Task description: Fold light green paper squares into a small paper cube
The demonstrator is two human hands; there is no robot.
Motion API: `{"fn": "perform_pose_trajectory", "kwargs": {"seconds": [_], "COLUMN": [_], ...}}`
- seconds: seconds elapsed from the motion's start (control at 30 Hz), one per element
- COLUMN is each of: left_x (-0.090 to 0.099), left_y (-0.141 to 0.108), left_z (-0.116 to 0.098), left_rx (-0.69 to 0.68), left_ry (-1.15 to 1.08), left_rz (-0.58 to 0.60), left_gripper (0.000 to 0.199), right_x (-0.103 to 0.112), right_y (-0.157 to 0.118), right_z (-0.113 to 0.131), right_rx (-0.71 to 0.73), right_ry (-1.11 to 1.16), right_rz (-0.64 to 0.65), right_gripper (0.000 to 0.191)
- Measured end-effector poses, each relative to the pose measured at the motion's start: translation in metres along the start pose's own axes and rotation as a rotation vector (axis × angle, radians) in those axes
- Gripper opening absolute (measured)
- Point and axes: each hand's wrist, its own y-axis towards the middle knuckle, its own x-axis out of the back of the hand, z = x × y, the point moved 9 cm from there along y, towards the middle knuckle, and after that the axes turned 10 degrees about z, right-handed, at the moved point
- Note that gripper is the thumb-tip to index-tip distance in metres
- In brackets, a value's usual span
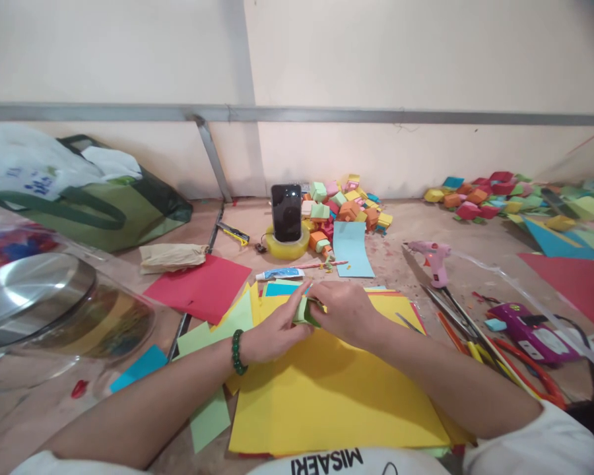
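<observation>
A small light-green folded paper box (303, 313) is between my hands, over the far part of a stack of yellow paper sheets (341, 402). My left hand (277, 330), with a green bead bracelet (238, 352) at its wrist, grips the box's left side between thumb and fingers. My right hand (344, 310) curls over the box's right side, its fingertips at the opening and partly hidden. Just beyond my hands lie a blue-and-white glue tube (280, 274) and a thin pink striped stick (327, 265).
A phone (286, 212) leans upright on a yellow tape roll (287, 245). Paper cubes (349, 210) are heaped behind it. Rightward lie a pink glue gun (431, 258), scissors (529, 369) and a purple device (529, 333). A lidded jar (64, 303) and green bag (94, 211) stand left.
</observation>
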Motion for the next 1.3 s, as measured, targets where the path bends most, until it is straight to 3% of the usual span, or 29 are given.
{"fn": "perform_pose_trajectory", "kwargs": {"seconds": [0.17, 0.33, 0.5, 0.6, 0.77, 0.9, 1.07, 1.17, 1.3], "left_x": [0.001, 0.001, 0.012, 0.012, -0.011, -0.035, -0.06, -0.075, -0.093], "left_y": [0.001, 0.0, -0.011, -0.015, -0.011, -0.013, -0.028, -0.039, -0.054], "left_z": [0.014, 0.004, -0.013, -0.026, -0.053, -0.078, -0.101, -0.11, -0.115], "left_rx": [0.069, -0.007, -0.053, -0.055, -0.139, -0.24, -0.236, -0.241, -0.219], "left_ry": [-0.017, -0.088, -0.089, 0.037, 0.18, 0.195, 0.403, 0.456, 0.46], "left_rz": [-0.047, -0.091, -0.196, -0.176, -0.017, 0.068, 0.074, 0.044, -0.02], "left_gripper": [0.083, 0.094, 0.084, 0.072, 0.075, 0.061, 0.057, 0.066, 0.062], "right_x": [-0.005, -0.004, 0.031, 0.055, 0.068, 0.077, 0.09, 0.097, 0.101], "right_y": [-0.001, 0.003, 0.001, -0.01, -0.036, -0.059, -0.09, -0.108, -0.13], "right_z": [-0.002, -0.004, -0.02, -0.018, 0.002, 0.017, 0.04, 0.049, 0.058], "right_rx": [-0.008, -0.007, -0.132, -0.231, -0.291, -0.242, -0.126, -0.118, -0.128], "right_ry": [-0.021, 0.036, 0.135, 0.146, 0.18, 0.158, 0.076, -0.031, -0.047], "right_rz": [0.003, 0.031, 0.046, 0.106, 0.116, -0.013, -0.114, -0.203, -0.301], "right_gripper": [0.016, 0.017, 0.023, 0.019, 0.019, 0.018, 0.022, 0.025, 0.019]}}
